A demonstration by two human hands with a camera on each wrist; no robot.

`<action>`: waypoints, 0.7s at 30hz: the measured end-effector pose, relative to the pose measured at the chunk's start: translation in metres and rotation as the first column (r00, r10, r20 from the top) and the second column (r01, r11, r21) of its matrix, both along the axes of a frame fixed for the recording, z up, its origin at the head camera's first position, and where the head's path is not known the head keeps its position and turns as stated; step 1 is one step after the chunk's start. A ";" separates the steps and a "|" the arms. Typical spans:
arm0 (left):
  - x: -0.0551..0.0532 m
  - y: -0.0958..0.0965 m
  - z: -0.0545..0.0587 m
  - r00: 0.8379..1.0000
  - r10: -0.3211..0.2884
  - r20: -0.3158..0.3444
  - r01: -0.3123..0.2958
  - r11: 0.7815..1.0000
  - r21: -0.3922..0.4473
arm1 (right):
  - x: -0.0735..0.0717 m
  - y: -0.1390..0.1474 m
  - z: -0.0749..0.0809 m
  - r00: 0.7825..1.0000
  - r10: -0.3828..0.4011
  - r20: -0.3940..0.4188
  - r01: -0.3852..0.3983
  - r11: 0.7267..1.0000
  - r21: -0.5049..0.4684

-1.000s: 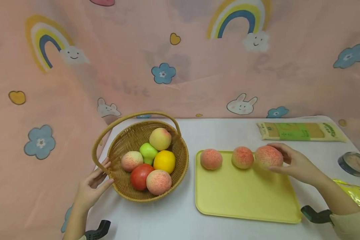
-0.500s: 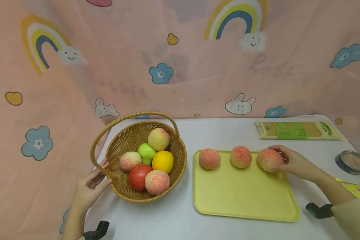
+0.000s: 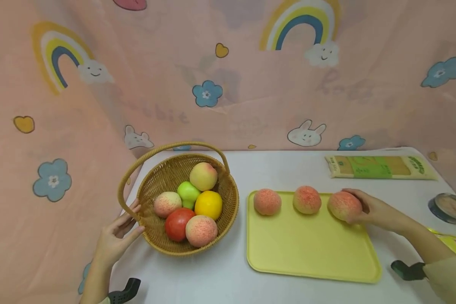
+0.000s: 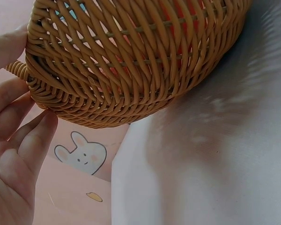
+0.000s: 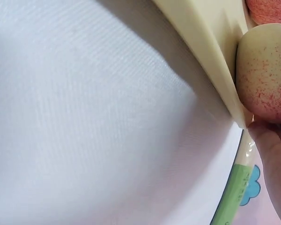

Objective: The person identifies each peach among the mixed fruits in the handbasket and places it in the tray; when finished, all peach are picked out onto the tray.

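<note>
My left hand pinches the left rim of a wicker basket by its handle base; the left wrist view shows thumb and fingers at the woven edge. Inside lie several fruits: peaches, a red fruit, a yellow fruit and a green pear. My right hand holds a peach at the back right corner of a yellow tray, thumb and fingers around its right side. Two more peaches, a left one and a middle one, sit along the tray's back edge.
Behind the tray lies a flat noodle packet. A round dark-rimmed container and a yellow packet are at the table's right. A pink printed cloth hangs behind and to the left of the white table.
My right hand has lowered the peach onto the tray and shifted slightly right, leaving a gap to the middle peach. My left hand and the basket keep their places.
</note>
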State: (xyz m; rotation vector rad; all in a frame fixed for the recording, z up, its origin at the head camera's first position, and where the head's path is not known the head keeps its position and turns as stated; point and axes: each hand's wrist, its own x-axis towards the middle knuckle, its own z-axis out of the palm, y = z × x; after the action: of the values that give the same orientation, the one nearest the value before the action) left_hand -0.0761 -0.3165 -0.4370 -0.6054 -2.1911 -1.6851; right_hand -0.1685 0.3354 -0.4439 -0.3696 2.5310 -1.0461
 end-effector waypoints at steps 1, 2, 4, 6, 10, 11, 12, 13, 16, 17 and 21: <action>0.000 0.000 0.000 1.000 -0.003 -0.002 0.003 1.000 -0.007 | 0.000 0.000 0.001 1.000 -0.001 -0.002 0.001 1.000 -0.012; 0.000 0.000 0.000 1.000 -0.005 -0.003 0.005 1.000 -0.014 | -0.001 -0.001 0.003 1.000 -0.001 -0.009 0.000 1.000 -0.027; 0.000 0.000 0.000 1.000 -0.006 -0.008 0.006 1.000 -0.028 | -0.002 -0.004 0.008 0.999 -0.004 -0.038 0.003 0.999 -0.038; 0.000 -0.001 0.000 1.000 0.002 -0.010 -0.003 0.999 -0.035 | -0.003 -0.012 0.016 0.997 0.008 -0.080 -0.013 0.998 -0.057; 0.001 0.000 0.001 1.000 0.014 0.002 -0.014 0.999 -0.041 | 0.000 -0.034 0.035 0.977 0.065 -0.205 -0.093 0.987 -0.130; 0.001 0.000 0.001 1.000 0.017 0.007 -0.017 0.999 -0.044 | 0.001 -0.041 0.040 0.967 0.085 -0.239 -0.123 0.981 -0.152; 0.000 0.000 0.001 1.000 0.019 0.009 -0.019 0.999 -0.047 | 0.001 -0.049 0.045 0.956 0.102 -0.274 -0.154 0.973 -0.172; 0.000 0.000 0.001 1.000 0.022 0.009 -0.021 0.998 -0.050 | 0.001 -0.057 0.049 0.946 0.116 -0.302 -0.180 0.965 -0.192; -0.001 -0.001 0.000 1.000 0.027 0.008 -0.027 0.998 -0.059 | 0.002 -0.083 0.061 0.927 0.166 -0.336 -0.253 0.939 -0.234; -0.002 -0.001 0.000 1.000 0.028 0.009 -0.028 0.998 -0.058 | 0.002 -0.091 0.065 0.923 0.182 -0.339 -0.271 0.933 -0.237; -0.001 0.000 0.002 0.999 0.040 0.027 -0.039 0.998 -0.055 | 0.002 -0.124 0.079 0.921 0.252 -0.298 -0.325 0.918 -0.228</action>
State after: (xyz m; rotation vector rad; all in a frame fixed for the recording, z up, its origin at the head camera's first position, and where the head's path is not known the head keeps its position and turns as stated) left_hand -0.0767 -0.3169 -0.4347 -0.5515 -2.2605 -1.6282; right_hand -0.1669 0.2119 -0.3650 -0.9938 2.4442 -1.2991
